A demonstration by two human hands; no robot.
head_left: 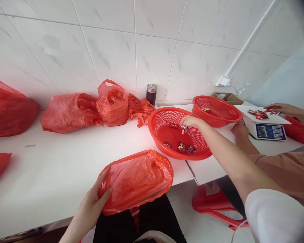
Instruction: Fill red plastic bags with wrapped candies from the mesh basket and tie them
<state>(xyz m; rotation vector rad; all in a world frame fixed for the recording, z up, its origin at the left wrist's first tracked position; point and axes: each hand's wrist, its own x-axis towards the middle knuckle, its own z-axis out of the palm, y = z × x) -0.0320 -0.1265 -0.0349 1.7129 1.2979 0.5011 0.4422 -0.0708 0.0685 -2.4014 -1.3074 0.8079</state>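
My left hand (95, 199) grips the open rim of a red plastic bag (138, 180) lying at the near edge of the white table (53, 168). My right hand (190, 122) reaches into a red mesh basket (157, 130) and pinches a small wrapped candy (184, 129). A few more wrapped candies (184, 147) lie on the basket's bottom.
A second red basket (215, 113) stands behind the first. Another person's hands (239, 130) work at a white scale (267, 126) holding candies. Several filled red bags (71, 111) line the tiled wall, beside a dark flask (151, 93). A red stool (215, 204) stands below.
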